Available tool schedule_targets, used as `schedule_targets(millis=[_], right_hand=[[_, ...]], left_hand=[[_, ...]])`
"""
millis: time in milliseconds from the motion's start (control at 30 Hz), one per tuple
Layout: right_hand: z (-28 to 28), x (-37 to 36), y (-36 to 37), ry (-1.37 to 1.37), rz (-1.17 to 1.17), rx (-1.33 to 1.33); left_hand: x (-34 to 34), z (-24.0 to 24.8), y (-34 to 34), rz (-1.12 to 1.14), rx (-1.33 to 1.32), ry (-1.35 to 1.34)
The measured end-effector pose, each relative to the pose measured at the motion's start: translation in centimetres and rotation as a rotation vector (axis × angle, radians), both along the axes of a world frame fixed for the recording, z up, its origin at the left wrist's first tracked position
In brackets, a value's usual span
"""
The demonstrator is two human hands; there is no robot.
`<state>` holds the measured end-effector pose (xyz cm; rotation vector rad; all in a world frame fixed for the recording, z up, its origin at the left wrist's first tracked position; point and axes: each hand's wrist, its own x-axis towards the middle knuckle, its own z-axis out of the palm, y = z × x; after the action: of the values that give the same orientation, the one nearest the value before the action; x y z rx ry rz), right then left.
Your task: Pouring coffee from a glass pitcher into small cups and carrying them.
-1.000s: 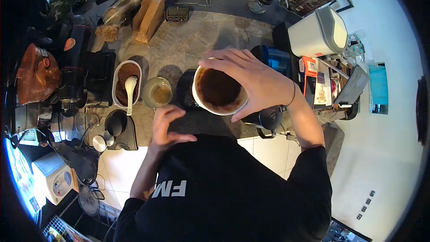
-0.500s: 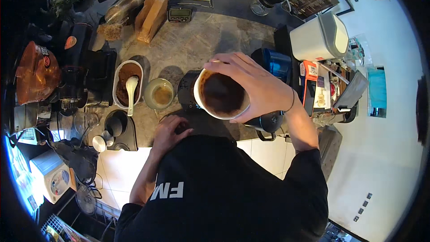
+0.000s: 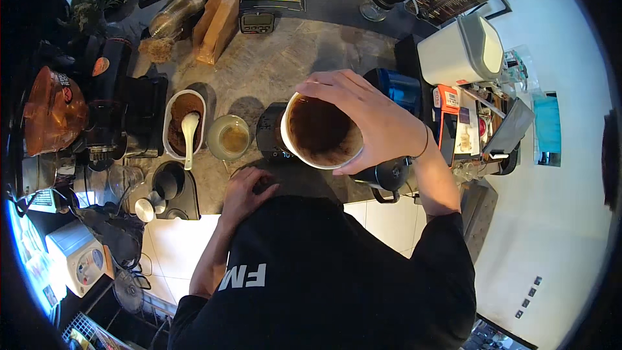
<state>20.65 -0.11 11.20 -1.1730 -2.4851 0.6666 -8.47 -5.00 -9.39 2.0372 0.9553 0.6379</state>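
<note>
My right hand (image 3: 369, 113) is closed round the rim of a white cup (image 3: 289, 146), with its thumb on the near side and its fingers on the far side. The cup's mouth faces up toward me, its inner wall stained brown around a dark middle; how much is in it I cannot make out. Partly behind the cup is a black scale (image 3: 269, 131) with a lit display. My left hand (image 3: 247, 189) rests by the counter's near edge, fingers loosely bent and thumb apart, holding nothing. Close to it stands a glass (image 3: 231, 138) with light brown contents.
Left of the glass, a white oval tub (image 3: 167, 126) holds brown grounds and a pale spoon (image 3: 190, 133). A paper bag (image 3: 216, 29), a small timer (image 3: 257, 23) and a hand grinder (image 3: 383, 1) stand farther back. A black-handled pitcher (image 3: 387, 181) is right of the cup.
The cup in my right hand has tilted slightly, and more of its brown-stained inner wall shows. My left hand stays in place. The view has shifted a little.
</note>
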Motion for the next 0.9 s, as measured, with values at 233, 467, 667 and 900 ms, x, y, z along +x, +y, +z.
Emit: schedule_targets(millis=[233,467,667,900], right_hand=[[0.23,0.01,0.05,0.033,-0.008,0.011],[-0.06,0.02,0.20,0.061,0.013,0.025],[-0.16,0.17,0.16,0.059,0.006,0.029],[-0.22,0.27,0.32,0.128,0.018,0.032]], left_hand=[[-0.09,-0.48,-0.09,0.007,-0.026,-0.001],[-0.06,-0.35,-0.08,0.004,-0.015,0.022],[-0.11,-0.55,-0.04,-0.005,-0.042,0.027],[-0.01,-0.17,-0.05,0.009,-0.046,0.038]])
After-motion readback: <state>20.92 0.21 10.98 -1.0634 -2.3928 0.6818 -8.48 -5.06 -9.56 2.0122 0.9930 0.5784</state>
